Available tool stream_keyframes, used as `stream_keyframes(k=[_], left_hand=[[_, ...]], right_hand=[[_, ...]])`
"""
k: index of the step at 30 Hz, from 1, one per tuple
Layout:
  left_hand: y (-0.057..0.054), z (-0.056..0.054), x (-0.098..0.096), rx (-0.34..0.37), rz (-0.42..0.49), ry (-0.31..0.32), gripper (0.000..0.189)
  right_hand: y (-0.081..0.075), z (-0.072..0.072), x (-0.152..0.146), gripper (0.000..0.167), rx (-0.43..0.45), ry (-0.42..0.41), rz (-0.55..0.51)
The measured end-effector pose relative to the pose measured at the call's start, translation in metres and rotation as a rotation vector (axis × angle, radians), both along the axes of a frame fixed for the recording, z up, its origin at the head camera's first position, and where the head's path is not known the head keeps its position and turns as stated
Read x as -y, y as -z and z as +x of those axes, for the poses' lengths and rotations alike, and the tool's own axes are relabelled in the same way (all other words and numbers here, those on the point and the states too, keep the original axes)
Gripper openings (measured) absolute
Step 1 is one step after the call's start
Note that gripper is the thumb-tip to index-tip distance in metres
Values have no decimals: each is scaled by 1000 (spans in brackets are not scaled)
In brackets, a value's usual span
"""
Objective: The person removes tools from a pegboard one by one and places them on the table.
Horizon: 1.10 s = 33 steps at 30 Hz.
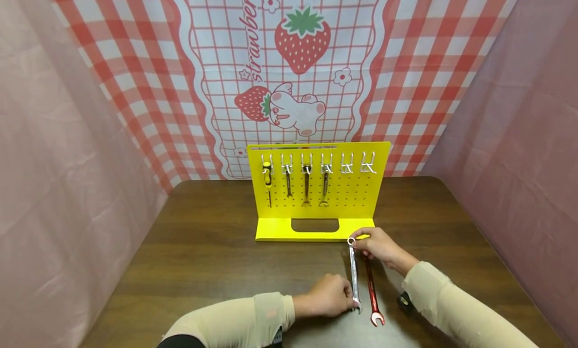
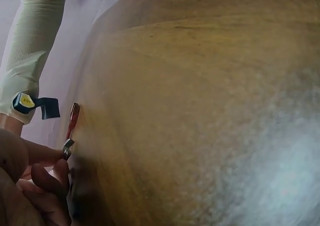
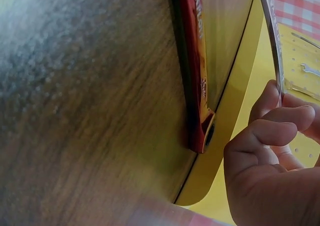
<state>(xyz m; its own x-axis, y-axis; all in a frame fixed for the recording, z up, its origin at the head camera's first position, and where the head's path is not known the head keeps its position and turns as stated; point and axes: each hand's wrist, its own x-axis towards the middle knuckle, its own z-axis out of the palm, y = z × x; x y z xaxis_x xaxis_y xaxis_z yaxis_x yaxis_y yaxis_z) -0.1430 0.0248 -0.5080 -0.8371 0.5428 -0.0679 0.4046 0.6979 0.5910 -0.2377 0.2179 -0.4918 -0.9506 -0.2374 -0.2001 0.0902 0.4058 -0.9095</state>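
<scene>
Left hand [image 1: 327,295], fingers curled, pinches the open end of a silver wrench [image 1: 354,273] at lower right of the head view. Just right of it, a red wrench [image 1: 372,292] lies on the table [image 1: 203,267]. Farther up, the right hand [image 1: 381,247] pinches the silver wrench's ring end, near a yellow pegboard [image 1: 343,211].

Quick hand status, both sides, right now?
Left hand: pinching the open-jawed end of the silver metal combination wrench.
Right hand: holding the same wrench near its ring end.
</scene>
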Motion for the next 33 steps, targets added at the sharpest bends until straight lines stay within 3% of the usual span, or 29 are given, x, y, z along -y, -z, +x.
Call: stream_keyframes(k=[9, 16, 26, 33], left_hand=[[2, 1, -1, -32, -35, -16, 30], [4, 3, -4, -94, -68, -13, 31], [2, 6, 1, -95, -57, -14, 34], [1, 8, 3, -95, -60, -9, 35]], right_hand=[[-1, 1, 2, 21, -33, 11, 74], [-1, 1, 6, 10, -113, -47, 154], [3, 3, 7, 9, -256, -63, 382], [3, 6, 9, 10, -271, -90, 425]])
